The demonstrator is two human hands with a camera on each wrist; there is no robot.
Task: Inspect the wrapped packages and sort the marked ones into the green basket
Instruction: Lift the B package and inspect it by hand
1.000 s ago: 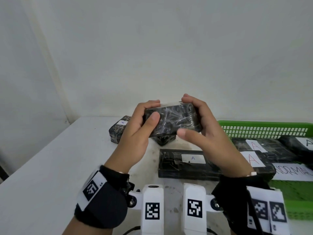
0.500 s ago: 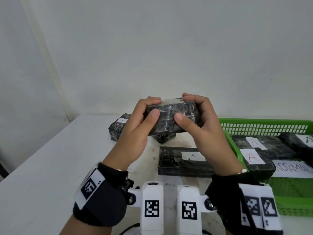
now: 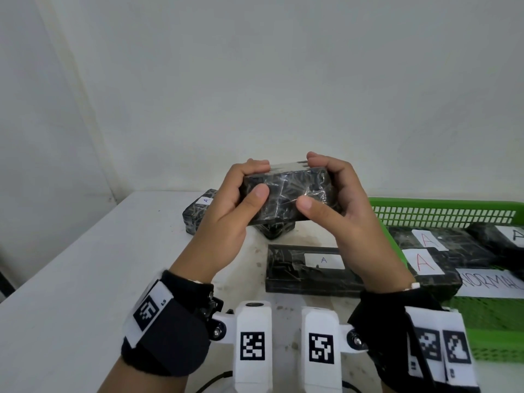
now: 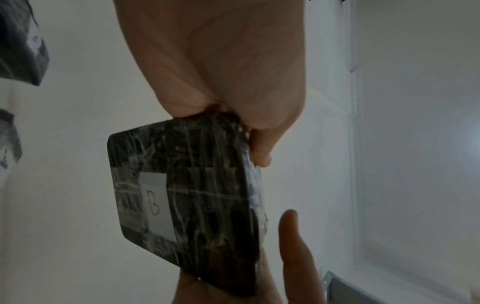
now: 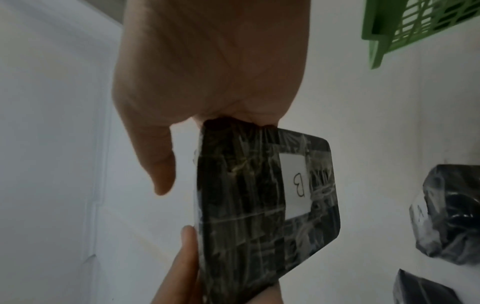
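While package (image 3: 286,197) is held raised above worktop (image 3: 85,279) by left hand (image 3: 226,211) and right hand (image 3: 340,214), both grips closed on ends, B label (image 5: 296,183) underneath to be rotated into view before sorting; green basket (image 3: 442,214) at right.

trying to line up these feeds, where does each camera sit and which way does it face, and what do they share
Head: worn on the head, looking forward and down over the white table and green basket; both hands and wrist straps show.
Left wrist: under the left hand, looking along the palm at the held package.
Right wrist: under the right hand, looking the same way, basket corner at top.
Shared: both wrist views show the package's B label, which the head view does not.
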